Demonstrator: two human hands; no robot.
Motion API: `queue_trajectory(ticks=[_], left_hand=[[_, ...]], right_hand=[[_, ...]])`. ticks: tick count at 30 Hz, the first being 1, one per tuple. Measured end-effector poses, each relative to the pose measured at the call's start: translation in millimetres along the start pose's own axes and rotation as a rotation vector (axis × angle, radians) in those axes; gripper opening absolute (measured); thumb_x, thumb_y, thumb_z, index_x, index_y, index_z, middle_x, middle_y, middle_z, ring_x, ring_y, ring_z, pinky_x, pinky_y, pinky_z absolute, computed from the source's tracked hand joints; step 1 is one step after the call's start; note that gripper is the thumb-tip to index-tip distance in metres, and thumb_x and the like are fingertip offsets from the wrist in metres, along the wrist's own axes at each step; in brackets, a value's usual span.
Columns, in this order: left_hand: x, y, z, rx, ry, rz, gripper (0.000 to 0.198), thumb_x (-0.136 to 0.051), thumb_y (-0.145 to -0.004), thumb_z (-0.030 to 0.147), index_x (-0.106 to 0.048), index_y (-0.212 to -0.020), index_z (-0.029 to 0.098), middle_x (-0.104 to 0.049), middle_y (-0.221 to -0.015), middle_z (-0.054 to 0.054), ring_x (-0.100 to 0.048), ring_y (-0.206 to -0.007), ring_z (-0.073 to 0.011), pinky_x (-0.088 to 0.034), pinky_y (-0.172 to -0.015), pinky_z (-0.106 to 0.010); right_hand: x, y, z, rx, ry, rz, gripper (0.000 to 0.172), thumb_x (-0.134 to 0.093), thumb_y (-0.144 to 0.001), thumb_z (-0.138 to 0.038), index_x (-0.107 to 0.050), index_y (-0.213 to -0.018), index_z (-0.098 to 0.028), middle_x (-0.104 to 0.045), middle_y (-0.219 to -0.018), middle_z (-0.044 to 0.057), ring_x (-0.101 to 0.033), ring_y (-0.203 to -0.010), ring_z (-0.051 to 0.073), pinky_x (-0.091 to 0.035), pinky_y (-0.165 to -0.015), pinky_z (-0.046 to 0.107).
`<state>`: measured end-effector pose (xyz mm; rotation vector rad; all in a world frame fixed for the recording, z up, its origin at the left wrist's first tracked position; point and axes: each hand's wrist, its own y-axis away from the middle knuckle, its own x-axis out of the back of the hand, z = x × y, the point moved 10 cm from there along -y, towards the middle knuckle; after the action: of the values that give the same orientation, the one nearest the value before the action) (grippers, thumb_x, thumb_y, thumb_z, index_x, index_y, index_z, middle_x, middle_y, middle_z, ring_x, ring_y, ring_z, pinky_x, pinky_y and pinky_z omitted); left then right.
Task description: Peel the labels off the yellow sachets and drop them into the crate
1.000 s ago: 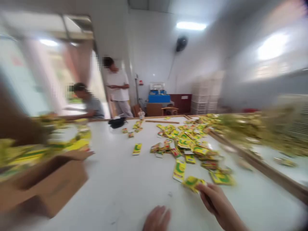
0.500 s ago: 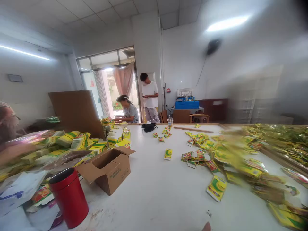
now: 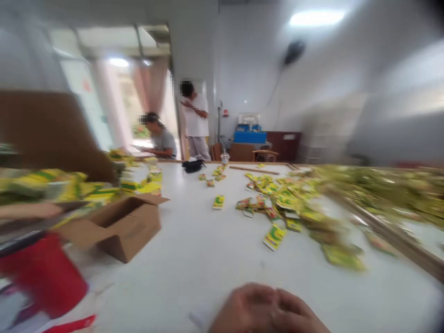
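At the bottom edge, my left hand (image 3: 241,307) and my right hand (image 3: 294,312) appear close together, with curled fingers. They are blurred and cut off by the frame, and whatever they may hold is hidden. White tabletop (image 3: 194,259) lies around them. Ahead and to the right is a loose pile of small yellow-and-green packets (image 3: 287,199). The nearest sharp one is a single yellow packet (image 3: 275,237), apart from both hands. Another packet (image 3: 218,202) lies by itself farther off.
An open cardboard box (image 3: 135,226) and a red canister (image 3: 52,277) stand left. Another person's forearm (image 3: 31,211) reaches in behind them, near stacked yellow boxes (image 3: 69,182). A wooden strip (image 3: 391,231) borders a packet heap on the right. Two people are beyond the table.
The view has swung to the right, so the box and canister sit farther left. My hands have come into sight at the bottom, where only a fingertip showed. Several packets at right have shifted or gone.
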<state>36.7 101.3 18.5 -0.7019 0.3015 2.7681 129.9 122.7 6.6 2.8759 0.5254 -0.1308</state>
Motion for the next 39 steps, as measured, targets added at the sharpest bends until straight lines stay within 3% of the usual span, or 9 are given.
queue_trajectory(ticks=[3, 5, 10, 14, 18, 25, 30, 34, 39], left_hand=[[18.3, -9, -8, -0.051, -0.017, 0.167, 0.04, -0.088, -0.058, 0.033, -0.075, -0.092, 0.017, -0.074, -0.089, -0.009, -0.069, -0.086, -0.0247, -0.052, -0.081, -0.033], [35.1, -13, -8, -0.109, -0.102, 0.281, 0.033, -0.084, -0.065, 0.039, -0.075, -0.088, 0.016, -0.074, -0.084, -0.008, -0.067, -0.083, -0.0225, -0.052, -0.077, -0.03], [60.9, -12, 6, -0.255, -0.393, 0.442, 0.036, -0.08, -0.066, 0.044, -0.077, -0.093, 0.02, -0.076, -0.093, -0.006, -0.067, -0.091, -0.0244, -0.054, -0.082, -0.028], [55.8, -10, 13, -0.248, -0.488, 0.431, 0.031, -0.075, -0.071, 0.046, -0.077, -0.087, 0.019, -0.076, -0.086, -0.004, -0.068, -0.083, -0.0226, -0.056, -0.075, -0.026], [41.9, -10, 22, -0.285, -0.506, 0.333, 0.034, -0.071, -0.078, 0.043, -0.075, -0.104, 0.02, -0.075, -0.092, -0.005, -0.069, -0.088, -0.0227, -0.057, -0.078, -0.028], [28.4, 3, 45, -0.589, -0.903, 0.154, 0.014, -0.067, -0.085, 0.026, -0.077, -0.094, 0.027, -0.074, -0.094, -0.004, -0.069, -0.088, -0.022, -0.056, -0.079, -0.028], [23.1, 12, 37, -0.604, -0.971, 0.073, 0.023, -0.069, -0.083, 0.021, -0.073, -0.105, 0.029, -0.073, -0.104, -0.003, -0.068, -0.096, -0.0219, -0.057, -0.084, -0.03], [13.4, 15, 34, -0.597, -0.983, 0.029, 0.029, -0.062, -0.088, 0.021, -0.071, -0.114, 0.031, -0.073, -0.103, -0.003, -0.07, -0.094, -0.0214, -0.059, -0.081, -0.029], [26.6, 17, 28, -0.512, -0.991, 0.174, 0.023, -0.066, -0.083, 0.038, -0.077, -0.103, 0.033, -0.074, -0.11, 0.0, -0.07, -0.101, -0.0254, -0.055, -0.096, -0.035]], right_hand=[[15, 0, 12, -0.014, -0.099, 0.088, 0.022, -0.071, -0.065, -0.038, -0.059, -0.063, -0.02, -0.045, -0.043, -0.005, -0.039, -0.037, 0.009, -0.028, -0.041, 0.022], [28, -1, 7, 0.07, -0.125, 0.199, 0.013, -0.068, -0.07, -0.03, -0.063, -0.066, -0.018, -0.043, -0.042, -0.007, -0.033, -0.037, 0.006, -0.022, -0.039, 0.02], [27, 2, -23, 0.322, -0.037, 0.226, 0.024, -0.068, -0.082, -0.039, -0.077, -0.086, -0.016, -0.062, -0.066, 0.001, -0.05, -0.053, 0.011, -0.041, -0.052, 0.024], [30, 1, -19, 0.241, -0.075, 0.223, 0.028, -0.075, -0.077, -0.041, -0.078, -0.085, -0.015, -0.063, -0.056, 0.001, -0.054, -0.054, 0.013, -0.045, -0.057, 0.026], [34, -3, -13, 0.202, -0.099, 0.21, 0.025, -0.082, -0.07, -0.034, -0.078, -0.087, -0.015, -0.064, -0.054, 0.0, -0.056, -0.052, 0.013, -0.045, -0.055, 0.025], [33, 4, -25, 0.394, 0.092, 0.188, 0.017, -0.083, -0.067, -0.023, -0.079, -0.084, -0.022, -0.068, -0.071, 0.0, -0.06, -0.059, 0.014, -0.049, -0.059, 0.026], [26, 25, -39, 0.61, 0.264, 0.251, 0.022, -0.08, -0.073, -0.015, -0.078, -0.091, -0.027, -0.071, -0.09, 0.003, -0.065, -0.084, 0.02, -0.053, -0.075, 0.03], [19, 35, -37, 0.684, 0.31, 0.288, 0.021, -0.071, -0.082, -0.016, -0.077, -0.097, -0.03, -0.069, -0.097, 0.004, -0.066, -0.089, 0.02, -0.054, -0.079, 0.031], [20, 42, -35, 0.697, 0.356, 0.32, 0.017, -0.068, -0.087, -0.02, -0.075, -0.1, -0.027, -0.07, -0.097, 0.004, -0.066, -0.092, 0.019, -0.053, -0.084, 0.03]])
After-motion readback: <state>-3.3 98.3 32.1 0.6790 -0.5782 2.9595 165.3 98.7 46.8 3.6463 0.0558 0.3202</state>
